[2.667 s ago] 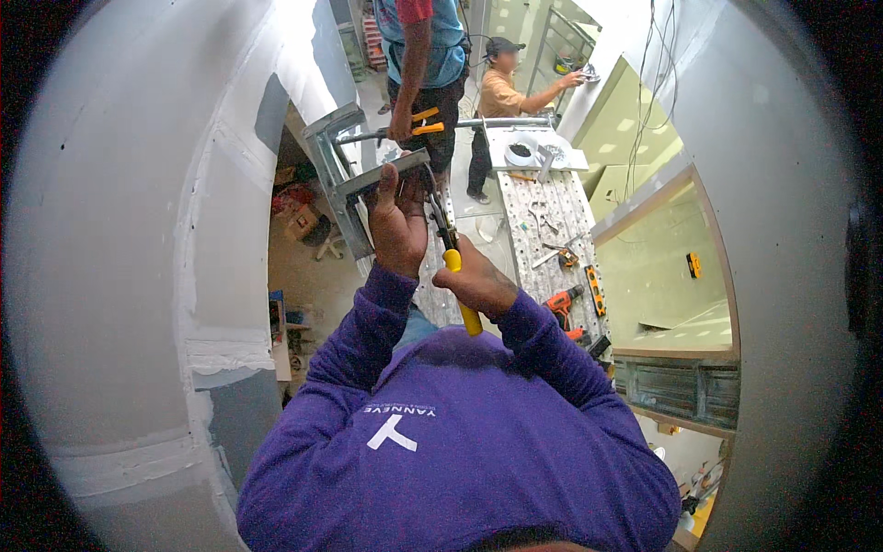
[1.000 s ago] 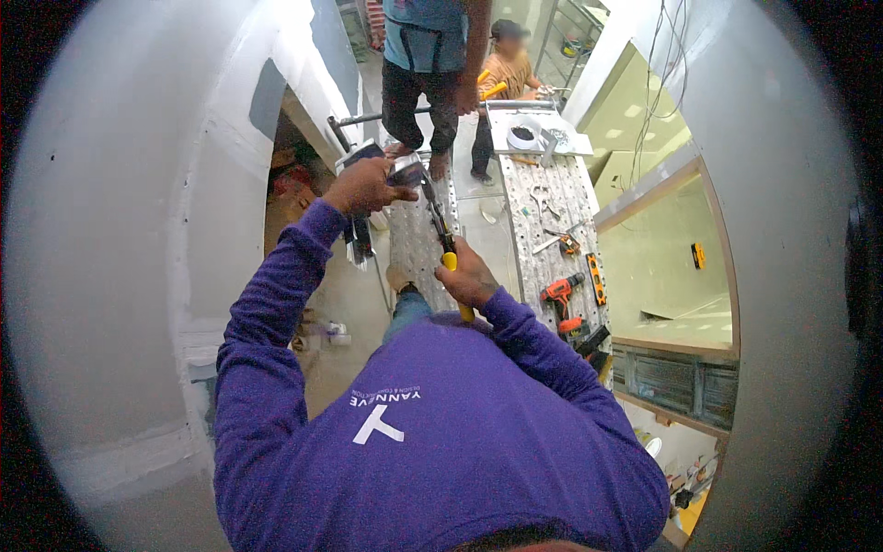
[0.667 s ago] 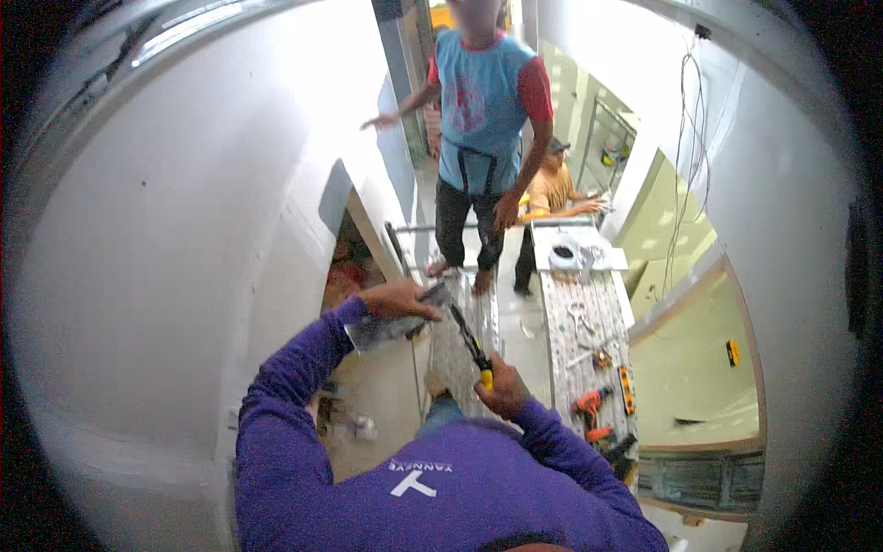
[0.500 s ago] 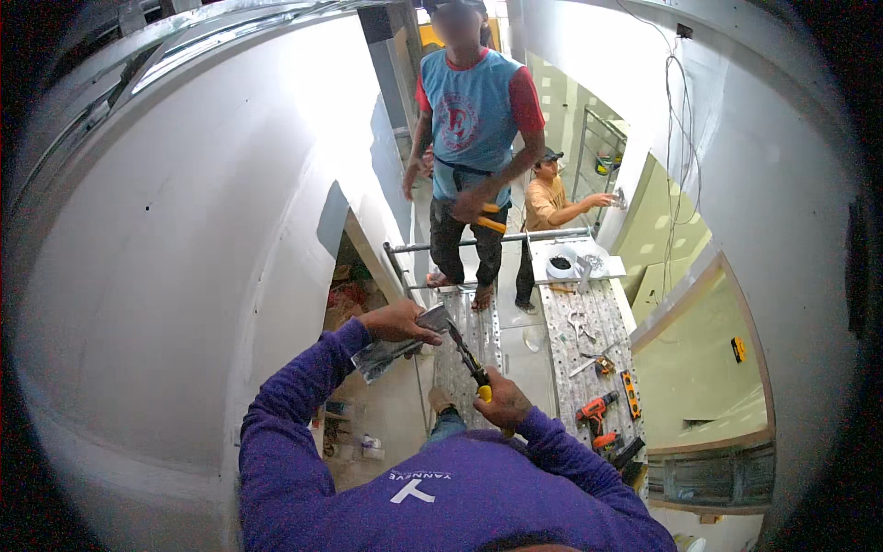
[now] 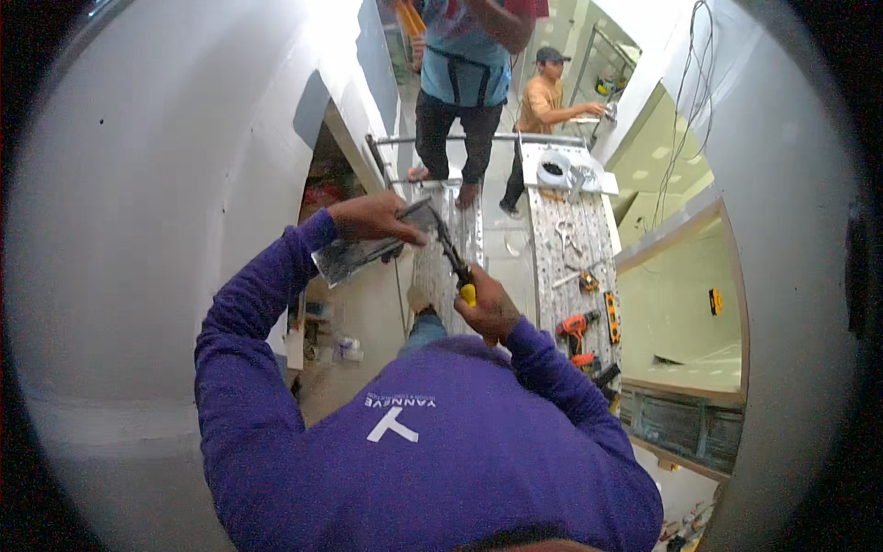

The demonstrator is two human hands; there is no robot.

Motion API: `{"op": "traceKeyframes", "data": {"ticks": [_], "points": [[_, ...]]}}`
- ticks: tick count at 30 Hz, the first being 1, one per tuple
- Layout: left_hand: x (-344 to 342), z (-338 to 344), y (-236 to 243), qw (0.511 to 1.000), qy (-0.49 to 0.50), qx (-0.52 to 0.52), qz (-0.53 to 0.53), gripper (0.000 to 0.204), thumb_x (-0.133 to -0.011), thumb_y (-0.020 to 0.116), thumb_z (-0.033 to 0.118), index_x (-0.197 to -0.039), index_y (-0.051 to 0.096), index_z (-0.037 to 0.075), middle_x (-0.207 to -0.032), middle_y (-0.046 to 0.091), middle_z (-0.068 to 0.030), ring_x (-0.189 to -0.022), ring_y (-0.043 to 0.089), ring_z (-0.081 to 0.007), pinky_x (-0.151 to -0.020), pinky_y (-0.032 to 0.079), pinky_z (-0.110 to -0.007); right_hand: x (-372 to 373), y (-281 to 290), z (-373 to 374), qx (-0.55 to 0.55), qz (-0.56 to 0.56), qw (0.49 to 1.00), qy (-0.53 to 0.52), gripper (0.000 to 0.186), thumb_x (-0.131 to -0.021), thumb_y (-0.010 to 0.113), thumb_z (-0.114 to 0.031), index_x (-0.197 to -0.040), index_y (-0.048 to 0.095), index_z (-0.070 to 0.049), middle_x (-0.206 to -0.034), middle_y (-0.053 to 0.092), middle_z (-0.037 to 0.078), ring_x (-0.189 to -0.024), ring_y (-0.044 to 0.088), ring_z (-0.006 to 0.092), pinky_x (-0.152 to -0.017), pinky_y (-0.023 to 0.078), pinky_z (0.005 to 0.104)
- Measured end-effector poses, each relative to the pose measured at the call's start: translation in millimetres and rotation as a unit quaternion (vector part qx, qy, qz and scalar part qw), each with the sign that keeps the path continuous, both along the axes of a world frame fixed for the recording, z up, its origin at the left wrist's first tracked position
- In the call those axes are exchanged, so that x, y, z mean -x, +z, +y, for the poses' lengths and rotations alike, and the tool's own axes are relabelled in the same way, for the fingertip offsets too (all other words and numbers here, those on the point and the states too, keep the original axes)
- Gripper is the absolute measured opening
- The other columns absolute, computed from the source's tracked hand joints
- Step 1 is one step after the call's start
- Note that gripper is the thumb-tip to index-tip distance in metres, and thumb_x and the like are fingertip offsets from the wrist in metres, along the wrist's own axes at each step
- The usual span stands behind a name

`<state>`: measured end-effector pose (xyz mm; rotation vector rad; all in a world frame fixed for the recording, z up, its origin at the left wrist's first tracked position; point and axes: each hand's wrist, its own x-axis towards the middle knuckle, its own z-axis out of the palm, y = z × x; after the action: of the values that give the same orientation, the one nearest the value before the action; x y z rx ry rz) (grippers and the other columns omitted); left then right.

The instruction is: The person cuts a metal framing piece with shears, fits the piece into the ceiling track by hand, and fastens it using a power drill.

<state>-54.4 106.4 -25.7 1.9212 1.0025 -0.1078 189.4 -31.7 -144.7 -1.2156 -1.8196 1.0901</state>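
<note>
My left hand (image 5: 372,219) is closed on a piece of grey sheet-metal channel (image 5: 345,261), held out ahead of me and tilted. Around the snips' (image 5: 451,256) yellow handle my right hand (image 5: 489,308) is wrapped. The dark jaws of the snips reach up to the right end of the metal channel and meet its edge. How deep the blades sit in the metal is too small to tell.
Below runs a perforated metal scaffold plank (image 5: 446,225), where a co-worker (image 5: 464,74) stands barefoot. On the right plank lie an orange drill (image 5: 577,327), a level (image 5: 612,317), a tape measure (image 5: 588,281) and a white tub (image 5: 554,168). Another person (image 5: 543,97) works beyond the rail.
The view has tilted, so everything sits higher in the picture. The co-worker's arms have lifted, with an orange-yellow thing now at the upper left. My hands keep hold of the metal channel and snips.
</note>
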Motion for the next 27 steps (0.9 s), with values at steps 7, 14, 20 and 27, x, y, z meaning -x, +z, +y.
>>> {"op": "traceKeyframes", "data": {"ticks": [7,14,20,27], "points": [[0.3,-3.6,4.1,0.994,0.052,0.095,-0.021,0.035,-0.086,0.072,0.034,-0.082,0.065,0.000,-0.063,0.064,-0.0047,-0.053,0.062,-0.0114,-0.049,0.051,-0.028,4.7,13.4,1.6,0.039,-0.002,0.999,-0.009,0.042,-0.077,0.063,-0.019,-0.110,0.044,-0.001,-0.087,0.062,0.025,-0.083,0.062,0.0461,-0.074,0.050,0.0506],[3.4,2.0,-15.6,0.994,-0.008,0.090,-0.054,0.045,-0.087,0.068,0.044,-0.076,0.064,0.001,-0.063,0.065,-0.0053,-0.052,0.064,-0.0133,-0.050,0.051,-0.029,-0.8,-13.3,10.3,-0.044,-0.019,0.999,-0.007,0.043,-0.079,0.064,-0.018,-0.115,0.045,-0.003,-0.083,0.062,0.025,-0.078,0.062,0.0463,-0.071,0.051,0.0505],[36.1,8.7,-39.1,0.996,-0.061,0.011,-0.068,0.050,-0.086,0.067,0.051,-0.082,0.068,0.000,-0.071,0.066,-0.0043,-0.059,0.063,-0.0123,-0.053,0.051,-0.027,-9.4,-10.2,14.1,0.002,-0.039,0.999,0.026,0.043,-0.075,0.066,-0.016,-0.111,0.047,-0.004,-0.079,0.062,0.022,-0.075,0.063,0.0419,-0.066,0.051,0.0481],[12.7,-3.4,21.9,0.966,-0.103,0.210,-0.109,0.048,-0.079,0.076,0.041,-0.092,0.062,-0.002,-0.080,0.064,-0.0004,-0.069,0.057,-0.0100,-0.060,0.047,-0.026,-60.2,45.1,48.0,-0.250,-0.097,0.963,0.035,0.058,-0.069,0.063,-0.002,-0.125,0.047,-0.004,-0.097,0.060,0.020,-0.084,0.063,0.0410,-0.073,0.053,0.0428]]}}
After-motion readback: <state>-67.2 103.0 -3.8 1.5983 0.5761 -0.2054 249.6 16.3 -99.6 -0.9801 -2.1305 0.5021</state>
